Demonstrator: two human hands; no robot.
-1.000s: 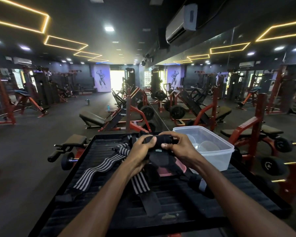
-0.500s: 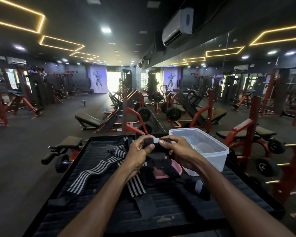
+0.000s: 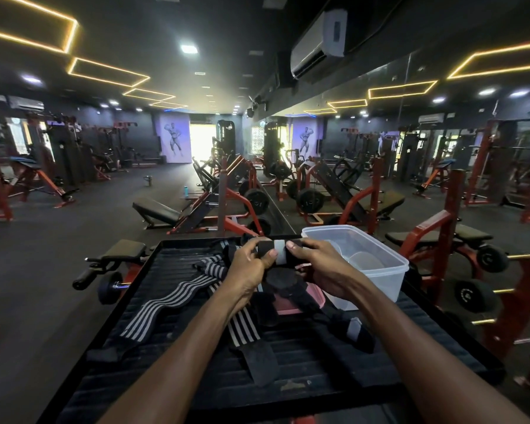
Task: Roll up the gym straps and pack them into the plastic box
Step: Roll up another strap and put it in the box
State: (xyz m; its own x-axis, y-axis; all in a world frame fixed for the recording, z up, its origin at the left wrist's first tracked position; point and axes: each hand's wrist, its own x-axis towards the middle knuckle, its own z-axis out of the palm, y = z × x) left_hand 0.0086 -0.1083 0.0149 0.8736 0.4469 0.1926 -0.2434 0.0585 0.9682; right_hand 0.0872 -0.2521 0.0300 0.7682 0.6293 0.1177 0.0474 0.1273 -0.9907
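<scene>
Both hands hold a black rolled strap [image 3: 277, 251] with a grey patch above the black ribbed platform [image 3: 166, 270]. My left hand [image 3: 250, 264] grips its left end, thumb on top. My right hand [image 3: 322, 264] grips its right end, thumb pressing by the grey patch. The strap's loose tail hangs down between my hands. A clear plastic box [image 3: 380, 270] stands just right of my right hand, open on top. A black-and-grey striped strap [image 3: 166, 307] lies unrolled on the left of the platform. A second striped strap [image 3: 245, 332] and a black strap [image 3: 352, 328] lie under my forearms.
A pink lid [image 3: 312, 298] lies beneath the straps beside the box. Red weight machines [image 3: 441, 240] crowd the right side, and a dumbbell [image 3: 110, 286] and bench [image 3: 156, 209] sit to the left. A mirror wall runs along the right.
The roll has turned in my hands, so its grey patch now faces up between my thumbs. The view has dipped slightly toward the platform.
</scene>
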